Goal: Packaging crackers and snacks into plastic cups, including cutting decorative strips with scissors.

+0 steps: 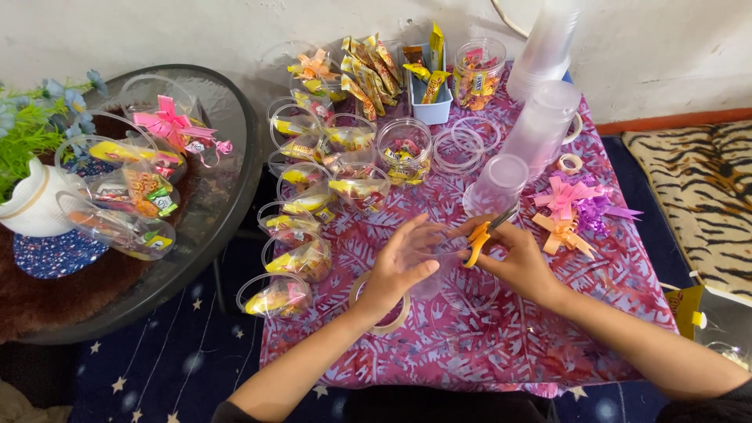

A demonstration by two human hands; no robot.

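Mid-table, the left hand (pixel 399 270) gripped a clear plastic cup (pixel 435 270) while the right hand (pixel 518 262) worked orange-handled scissors (pixel 482 237) against it; the cut seemed underway, needing a steady hold.

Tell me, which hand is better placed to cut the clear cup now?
Probably the right hand: it already holds the orange-handled scissors, whose blades point toward the stacked cups. The left hand is wrapped around the clear cup, steadying it with its fingers.

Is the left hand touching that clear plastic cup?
Touching. The head view shows the left hand wrapped around the clear cup, fingers pressed on its side, while the right hand holds orange-handled scissors.
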